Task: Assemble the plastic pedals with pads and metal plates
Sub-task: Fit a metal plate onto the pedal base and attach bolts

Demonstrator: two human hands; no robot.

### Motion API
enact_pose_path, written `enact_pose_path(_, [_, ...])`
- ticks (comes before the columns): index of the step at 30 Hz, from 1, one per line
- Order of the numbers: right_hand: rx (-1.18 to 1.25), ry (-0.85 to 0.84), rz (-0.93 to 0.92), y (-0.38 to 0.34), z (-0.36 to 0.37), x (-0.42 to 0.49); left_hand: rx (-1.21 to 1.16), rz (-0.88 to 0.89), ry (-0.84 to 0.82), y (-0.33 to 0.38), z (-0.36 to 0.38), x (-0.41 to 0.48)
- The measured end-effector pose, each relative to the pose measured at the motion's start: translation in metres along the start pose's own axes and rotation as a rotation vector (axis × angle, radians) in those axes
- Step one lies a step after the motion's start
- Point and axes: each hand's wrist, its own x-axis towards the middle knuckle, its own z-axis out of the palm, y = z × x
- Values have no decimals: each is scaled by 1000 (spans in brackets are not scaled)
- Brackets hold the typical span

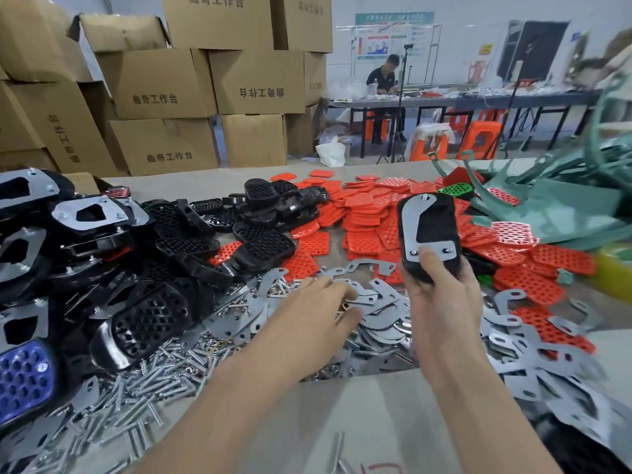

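currently the black pedal [436,227] stands upright in the right grip [441,302].

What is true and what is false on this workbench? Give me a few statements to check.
1. The right hand holds a black pedal bearing a metal plate. True.
2. The left hand holds a red pad. False: it hovers over the loose metal plates.
3. The red pads lie heaped beyond the loose metal plates. True.
4. The screws lie right of both hands. False: they lie at the left.
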Motion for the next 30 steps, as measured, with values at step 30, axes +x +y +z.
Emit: enact_pose_path(30, [185,-91,-138,-57,-2,9,593,729,124,61,27,49])
